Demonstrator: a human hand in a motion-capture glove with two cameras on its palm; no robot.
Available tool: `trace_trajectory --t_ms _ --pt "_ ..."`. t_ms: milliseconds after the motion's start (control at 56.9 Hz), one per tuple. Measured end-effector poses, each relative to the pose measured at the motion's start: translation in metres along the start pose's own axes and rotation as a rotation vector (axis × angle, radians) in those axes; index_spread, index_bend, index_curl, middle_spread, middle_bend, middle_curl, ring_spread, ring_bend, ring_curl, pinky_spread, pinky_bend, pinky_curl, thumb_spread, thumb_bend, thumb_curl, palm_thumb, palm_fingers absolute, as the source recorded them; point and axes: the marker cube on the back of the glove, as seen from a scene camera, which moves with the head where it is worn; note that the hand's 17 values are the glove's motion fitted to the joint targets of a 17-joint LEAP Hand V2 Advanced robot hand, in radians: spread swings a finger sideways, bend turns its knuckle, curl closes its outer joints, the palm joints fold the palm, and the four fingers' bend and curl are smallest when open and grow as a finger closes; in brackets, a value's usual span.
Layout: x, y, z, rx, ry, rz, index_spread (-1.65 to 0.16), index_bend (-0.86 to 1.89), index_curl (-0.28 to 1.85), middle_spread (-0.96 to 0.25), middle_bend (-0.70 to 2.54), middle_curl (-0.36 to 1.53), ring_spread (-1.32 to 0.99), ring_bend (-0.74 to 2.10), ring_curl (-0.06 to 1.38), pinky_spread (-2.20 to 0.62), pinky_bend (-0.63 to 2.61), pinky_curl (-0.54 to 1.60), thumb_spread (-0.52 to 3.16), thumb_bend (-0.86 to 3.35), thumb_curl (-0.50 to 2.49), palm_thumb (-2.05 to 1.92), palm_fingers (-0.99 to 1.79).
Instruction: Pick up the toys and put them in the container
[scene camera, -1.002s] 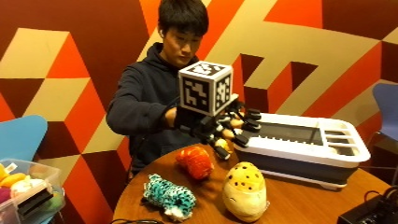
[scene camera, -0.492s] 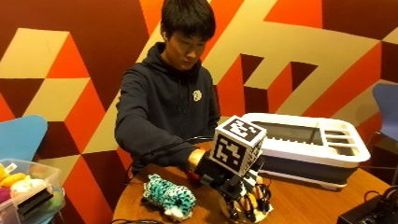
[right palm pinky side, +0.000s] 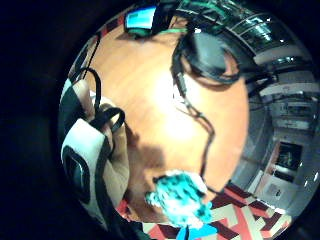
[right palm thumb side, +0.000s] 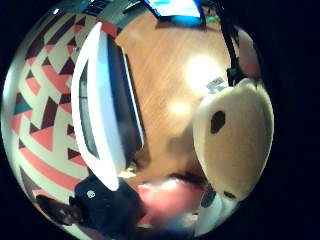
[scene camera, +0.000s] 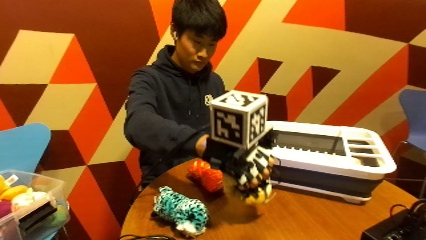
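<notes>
Your gloved right hand (scene camera: 249, 170) grips the yellow plush toy (scene camera: 257, 196), soft, oval and dark-spotted, lifted above the wooden desk (scene camera: 313, 220). Beside it lie a fuzzy red toy (scene camera: 206, 176) and a teal spotted one (scene camera: 180, 210); the white ribbed container (scene camera: 333, 155) stands behind.

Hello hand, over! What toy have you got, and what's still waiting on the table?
Right hand grips the yellow toy, lifted. Red toy and teal toy on table. Container beside, nothing in between.
</notes>
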Motion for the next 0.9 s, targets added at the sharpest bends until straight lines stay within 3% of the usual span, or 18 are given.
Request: trace_trajectory --t_ms 176,334,615,738,791,861,896 --pt "-0.027 0.033 -0.098 0.154 -0.088 -0.031 -0.39 0.74 0.54 -0.32 0.84 0.48 -0.44 1.05 0.59 -0.41 0.96 0.44 -0.04 0.25 0.70 0.86 1.01" --pt "-0.089 0.047 -0.142 0.340 -0.304 -0.161 -0.40 0.77 0.65 -0.33 0.87 0.55 -0.45 1.09 0.63 -0.41 1.02 0.48 -0.15 0.25 0.74 0.85 0.93" --pt "-0.218 -0.003 -0.097 0.311 -0.257 -0.284 -0.40 0.69 0.80 -0.32 0.85 0.63 -0.45 1.14 0.66 -0.41 1.09 0.49 -0.12 0.18 0.79 0.78 0.78" --pt "-0.256 -0.024 -0.045 0.122 -0.147 -0.298 -0.40 0.56 0.83 -0.31 0.80 0.64 -0.43 1.14 0.65 -0.39 1.09 0.46 0.00 0.14 0.82 0.77 0.71" --pt "-0.267 -0.023 -0.017 -0.054 -0.142 -0.368 -0.37 0.39 0.80 -0.27 0.66 0.61 -0.37 1.10 0.64 -0.33 1.17 0.49 0.24 0.12 0.82 0.71 0.37" --pt "-0.266 -0.019 -0.003 -0.157 -0.188 -0.435 -0.34 0.28 0.75 -0.14 0.43 0.54 -0.22 0.74 0.58 -0.18 1.21 0.51 0.52 0.01 0.74 0.54 -0.42" --pt "-0.261 -0.017 -0.005 -0.152 -0.201 -0.428 -0.34 0.23 0.70 -0.10 0.36 0.50 -0.18 0.59 0.52 -0.14 1.16 0.48 0.63 -0.02 0.71 0.50 -0.43"
